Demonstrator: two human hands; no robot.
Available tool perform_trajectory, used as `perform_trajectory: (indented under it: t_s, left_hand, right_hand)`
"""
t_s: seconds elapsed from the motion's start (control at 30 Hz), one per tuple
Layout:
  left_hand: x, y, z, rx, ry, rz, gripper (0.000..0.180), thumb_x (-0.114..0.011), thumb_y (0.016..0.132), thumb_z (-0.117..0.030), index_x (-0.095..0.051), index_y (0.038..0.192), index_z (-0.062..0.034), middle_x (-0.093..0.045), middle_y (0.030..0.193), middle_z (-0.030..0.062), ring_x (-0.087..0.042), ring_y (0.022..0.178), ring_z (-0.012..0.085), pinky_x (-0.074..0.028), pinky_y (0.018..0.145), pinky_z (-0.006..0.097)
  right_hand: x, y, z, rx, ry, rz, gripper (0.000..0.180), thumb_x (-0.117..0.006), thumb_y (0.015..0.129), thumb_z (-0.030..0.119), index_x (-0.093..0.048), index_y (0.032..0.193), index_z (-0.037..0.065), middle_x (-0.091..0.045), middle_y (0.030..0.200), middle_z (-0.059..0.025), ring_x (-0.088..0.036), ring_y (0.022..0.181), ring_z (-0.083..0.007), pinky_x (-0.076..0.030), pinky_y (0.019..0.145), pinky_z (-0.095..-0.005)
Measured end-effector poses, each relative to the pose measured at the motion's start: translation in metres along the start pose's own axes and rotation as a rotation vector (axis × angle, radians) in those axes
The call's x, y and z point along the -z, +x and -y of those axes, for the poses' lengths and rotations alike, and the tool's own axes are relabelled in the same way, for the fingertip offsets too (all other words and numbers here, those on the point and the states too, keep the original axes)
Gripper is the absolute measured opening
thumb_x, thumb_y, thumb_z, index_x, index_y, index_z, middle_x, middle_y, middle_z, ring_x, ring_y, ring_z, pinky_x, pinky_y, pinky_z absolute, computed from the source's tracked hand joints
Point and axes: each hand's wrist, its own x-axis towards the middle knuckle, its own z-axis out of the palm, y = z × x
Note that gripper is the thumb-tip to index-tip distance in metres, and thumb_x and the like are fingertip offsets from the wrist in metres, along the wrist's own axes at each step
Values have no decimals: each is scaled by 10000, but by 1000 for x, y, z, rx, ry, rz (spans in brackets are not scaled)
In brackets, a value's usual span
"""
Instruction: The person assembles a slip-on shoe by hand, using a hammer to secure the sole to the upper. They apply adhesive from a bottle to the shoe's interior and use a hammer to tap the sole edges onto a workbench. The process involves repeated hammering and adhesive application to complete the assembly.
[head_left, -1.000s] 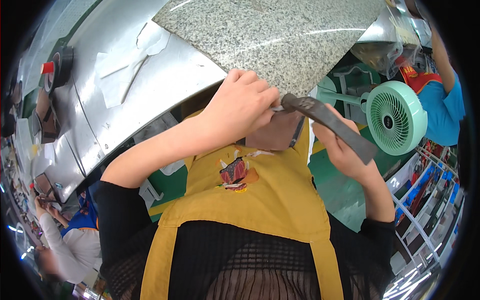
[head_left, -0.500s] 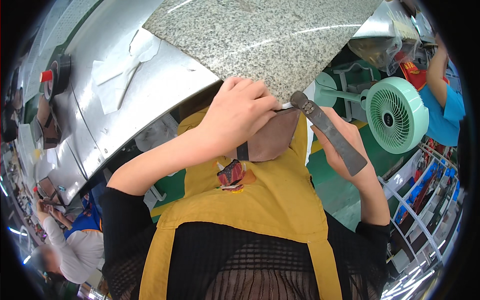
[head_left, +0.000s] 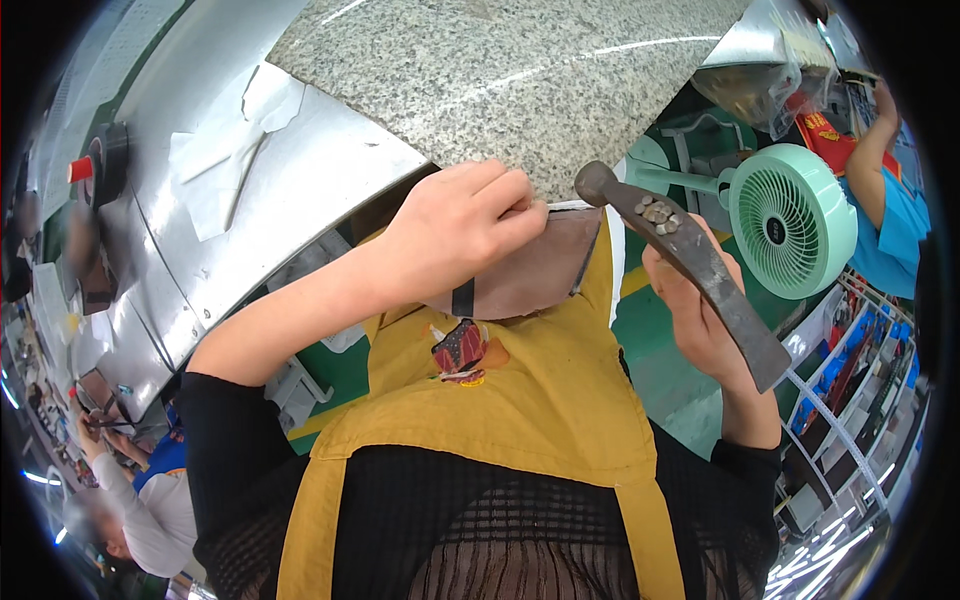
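My left hand (head_left: 470, 222) has its fingers curled and pinched at the upper edge of a brown leather piece (head_left: 535, 270). That piece hangs against my yellow apron, just at the near corner of a speckled granite slab (head_left: 520, 110). A black strip runs down its left part, and a thin whitish strip shows along its top edge. In my right hand (head_left: 695, 315) is a hammer (head_left: 700, 268), its long dark metal head raised toward the camera, with a round face near the slab corner. The head covers the hammer's handle and part of the fingers.
A metal worktop (head_left: 300, 190) lies left of the slab, with torn white paper (head_left: 225, 165) on it. To the right stands a mint-green fan (head_left: 790, 225), close to my right forearm. A wire rack (head_left: 850, 430) is lower right. Co-workers sit at both sides.
The hammer has come up off the leather's edge, nearer the camera and a little to the right. My left fingers have drawn in slightly, away from the hammer.
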Motion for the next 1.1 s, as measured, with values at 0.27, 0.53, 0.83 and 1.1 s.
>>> perform_trajectory:
  t_s: [0.27, 0.53, 0.83, 1.1]
  left_hand:
    - [0, -1, 5, -145, 115, 2, 257, -620, 670, -59, -587, 924, -86, -498, 810, 18, -511, 744, 180, -431, 644, 300]
    - [0, -6, 9, 88, -101, 8, 223, -616, 674, -99, -596, 895, -116, -521, 837, 3, -506, 837, 186, -403, 805, 348]
    - [3, -9, 2, -93, 94, -35, 232, -605, 651, -100, -583, 881, -87, -527, 854, 18, -514, 819, 188, -428, 811, 356]
    - [-2, -12, 3, -112, 141, -86, 237, -608, 653, -117, -586, 887, -80, -545, 894, 27, -533, 842, 189, -446, 809, 341]
  right_hand:
    - [-1, 9, -1, 85, -8, 80, 331, -541, 841, 7, -494, 1168, 22, -582, 979, -168, -598, 812, -376, -488, 696, -369]
    - [-14, 12, 0, -5, -123, 132, 274, -537, 847, 46, -485, 1113, 9, -565, 804, -188, -556, 721, -397, -454, 614, -370]
    - [-17, 12, 8, 48, -205, 133, 315, -561, 825, 23, -490, 1132, 21, -591, 881, -172, -588, 773, -377, -481, 650, -365]
    - [-18, 20, 19, 24, -235, 158, 255, -542, 853, 88, -457, 1086, 27, -594, 865, -185, -600, 787, -379, -476, 625, -419]
